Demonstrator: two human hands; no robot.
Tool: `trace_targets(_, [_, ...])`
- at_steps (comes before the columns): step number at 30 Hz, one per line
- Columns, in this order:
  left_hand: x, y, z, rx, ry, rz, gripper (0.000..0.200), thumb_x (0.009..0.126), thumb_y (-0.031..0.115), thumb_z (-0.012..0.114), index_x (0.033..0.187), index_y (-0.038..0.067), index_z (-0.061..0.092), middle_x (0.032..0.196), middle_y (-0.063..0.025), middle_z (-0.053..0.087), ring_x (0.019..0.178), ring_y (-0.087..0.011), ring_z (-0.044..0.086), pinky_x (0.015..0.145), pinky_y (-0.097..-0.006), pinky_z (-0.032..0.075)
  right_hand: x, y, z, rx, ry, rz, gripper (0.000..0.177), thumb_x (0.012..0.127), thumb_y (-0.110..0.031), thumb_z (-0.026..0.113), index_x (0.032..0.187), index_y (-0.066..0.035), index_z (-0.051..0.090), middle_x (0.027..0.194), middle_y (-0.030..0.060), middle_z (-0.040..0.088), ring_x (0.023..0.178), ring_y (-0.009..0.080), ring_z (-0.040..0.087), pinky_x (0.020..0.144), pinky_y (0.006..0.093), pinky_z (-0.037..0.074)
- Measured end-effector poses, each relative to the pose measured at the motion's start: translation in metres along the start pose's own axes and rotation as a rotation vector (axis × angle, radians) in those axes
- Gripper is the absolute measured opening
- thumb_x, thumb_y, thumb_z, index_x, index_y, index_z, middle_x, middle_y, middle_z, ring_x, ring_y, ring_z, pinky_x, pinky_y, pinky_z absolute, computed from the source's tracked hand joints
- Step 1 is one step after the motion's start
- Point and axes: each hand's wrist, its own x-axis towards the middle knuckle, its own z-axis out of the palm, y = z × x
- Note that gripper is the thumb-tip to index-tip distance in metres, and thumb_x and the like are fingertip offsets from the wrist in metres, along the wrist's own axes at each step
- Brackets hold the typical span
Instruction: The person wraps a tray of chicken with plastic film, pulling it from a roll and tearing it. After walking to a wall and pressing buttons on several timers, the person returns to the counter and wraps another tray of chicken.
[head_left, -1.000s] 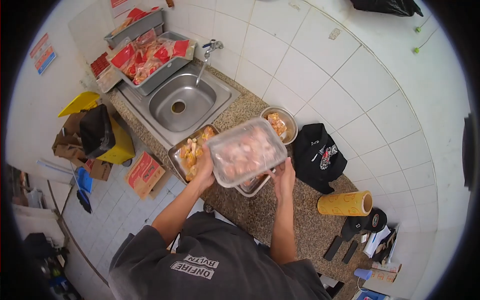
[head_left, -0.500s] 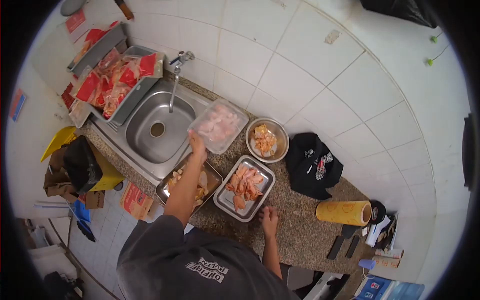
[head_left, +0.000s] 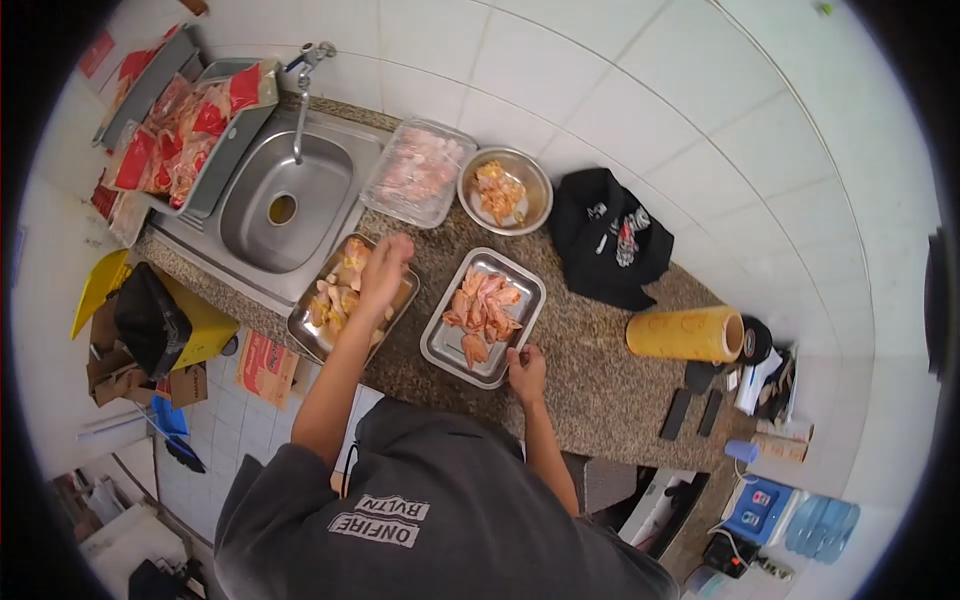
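Note:
My left hand (head_left: 384, 274) hovers over a metal tray (head_left: 329, 352) of raw chicken pieces (head_left: 338, 300) beside the sink. It holds nothing, its fingers stretched out, and it hides part of that tray. At the near right corner of a second metal tray (head_left: 437, 352), my right hand (head_left: 526, 374) pinches the rim with thumb and fingers. Raw chicken wings (head_left: 483, 312) lie in this tray. Behind both trays rests a clear plastic container (head_left: 408, 212) of pale raw meat. Next to it stands a round steel bowl (head_left: 530, 218) with yellowish chicken scraps.
A steel sink (head_left: 245, 225) with a tap (head_left: 304, 100) is on the left. Beyond it, a grey crate (head_left: 240, 145) holds red-labelled meat bags. To the right lie a black cloth (head_left: 605, 250), a yellow film roll (head_left: 680, 334) and dark flat objects (head_left: 676, 413).
My left hand has let go of the plastic container, now flat on the counter, and drawn back over the chicken tray. My right hand has closed on the wing tray's rim. The view has shifted.

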Motion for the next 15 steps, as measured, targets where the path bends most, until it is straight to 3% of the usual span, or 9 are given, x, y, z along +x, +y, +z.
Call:
trace_targets(2, [-0.044,-0.031,0.005,0.16,-0.15,0.077,0.029,0.098,0.022,0.047,0.114,0.001,0.059,0.1,-0.0103,0.065,0.094,-0.0172,0.062,0.081,-0.0292,0.048,-0.019,-0.005,-0.025,0.088,-0.02,0.065,0.021,0.09,-0.017,0.067,0.096,0.003,0.062,0.076,0.0054,0.066,0.067,0.0109,0.06,0.062,0.0279,0.048])
trace_targets(4, [-0.079,-0.074,0.011,0.302,-0.281,0.084,0.03,0.096,0.024,0.052,0.114,0.0,0.06,0.098,-0.0112,0.066,0.091,-0.0199,0.063,0.08,-0.0321,0.048,-0.028,0.002,-0.043,0.181,-0.04,0.119,0.02,0.09,-0.016,0.067,0.097,0.003,0.062,0.077,0.0053,0.066,0.068,0.0108,0.06,0.062,0.0278,0.048])
trace_targets(6, [-0.122,-0.098,0.032,0.48,-0.273,0.077,0.034,0.095,0.026,0.055,0.115,-0.001,0.059,0.098,-0.0155,0.066,0.091,-0.0253,0.064,0.082,-0.0364,0.049,-0.035,0.026,-0.058,0.197,-0.035,0.105,0.02,0.091,-0.015,0.067,0.098,0.003,0.063,0.08,0.0051,0.067,0.071,0.0111,0.061,0.064,0.0272,0.049])
trace_targets(7, [-0.134,-0.112,0.039,0.482,-0.281,0.071,0.034,0.095,0.026,0.055,0.115,-0.001,0.059,0.098,-0.0155,0.066,0.091,-0.0253,0.064,0.082,-0.0364,0.049,-0.038,0.034,-0.067,0.194,-0.043,0.122,0.024,0.09,-0.016,0.067,0.101,0.005,0.064,0.083,0.0123,0.07,0.073,0.0161,0.066,0.067,0.0304,0.051])
trace_targets(9, [-0.154,-0.126,0.056,0.538,-0.411,-0.023,0.039,0.093,0.028,0.057,0.117,-0.003,0.058,0.104,-0.0213,0.066,0.098,-0.0315,0.064,0.087,-0.04,0.048,-0.038,0.051,-0.081,0.182,-0.037,0.122,0.025,0.09,-0.017,0.068,0.103,0.004,0.064,0.082,0.0085,0.069,0.072,0.0129,0.064,0.066,0.028,0.05])
trace_targets(10, [-0.165,-0.125,0.063,0.539,-0.408,-0.032,0.039,0.093,0.028,0.057,0.117,-0.003,0.058,0.104,-0.0213,0.066,0.098,-0.0315,0.064,0.087,-0.04,0.048,-0.04,0.062,-0.087,0.172,-0.035,0.115,0.026,0.09,-0.018,0.069,0.105,0.003,0.064,0.081,0.0047,0.068,0.071,0.0097,0.061,0.064,0.0257,0.048])
trace_targets(12, [-0.179,-0.117,0.077,0.824,-0.441,0.063,0.048,0.093,0.026,0.059,0.129,-0.004,0.051,0.117,-0.02,0.063,0.103,-0.0272,0.065,0.089,-0.0377,0.05,-0.039,0.071,-0.103,0.162,-0.074,0.142,0.027,0.091,-0.019,0.068,0.107,0.003,0.065,0.081,0.0045,0.068,0.072,0.0091,0.061,0.064,0.0255,0.049])
trace_targets(15, [-0.194,-0.128,0.087,0.873,-0.411,0.066,0.052,0.092,0.029,0.061,0.131,-0.003,0.05,0.116,-0.0204,0.063,0.1,-0.0271,0.066,0.086,-0.0374,0.051,-0.035,0.068,-0.127,0.112,-0.149,0.141,0.03,0.091,-0.022,0.068,0.109,0.001,0.065,0.08,0.0064,0.068,0.071,0.0117,0.062,0.064,0.0275,0.05])
